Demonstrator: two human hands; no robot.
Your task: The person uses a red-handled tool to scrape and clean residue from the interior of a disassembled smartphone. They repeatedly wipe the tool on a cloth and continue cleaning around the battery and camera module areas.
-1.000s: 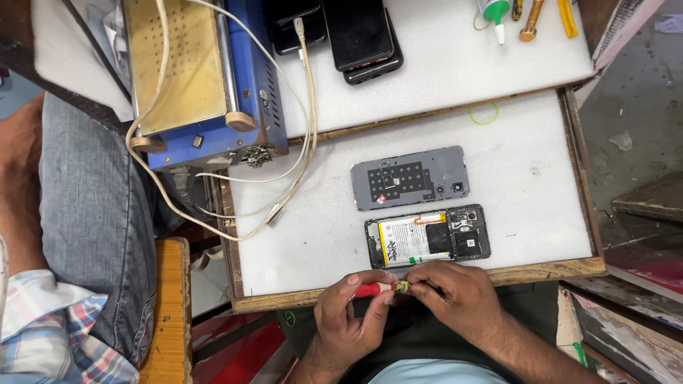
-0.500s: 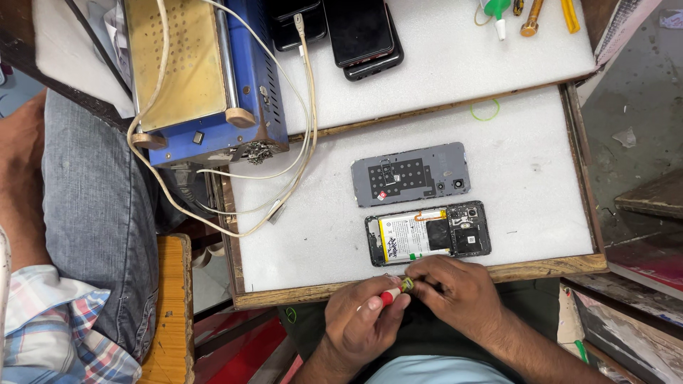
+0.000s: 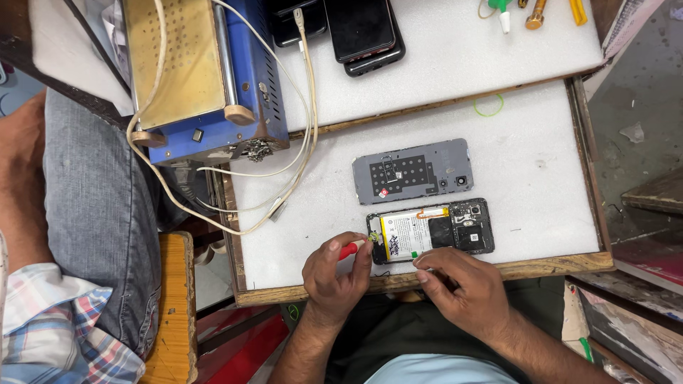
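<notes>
Left hand (image 3: 333,274) grips red-handled screwdriver (image 3: 350,249), tip at opened phone (image 3: 430,230) corner; right hand (image 3: 462,288) pinches something small, probably screw, bracing phone edge.

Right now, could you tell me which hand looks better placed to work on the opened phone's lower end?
Left, probably: the left hand holds the red-handled screwdriver at the opened phone; the right hand rests below.

Phone-repair workshop: opened phone (image 3: 432,231); blue machine (image 3: 206,78)
</notes>
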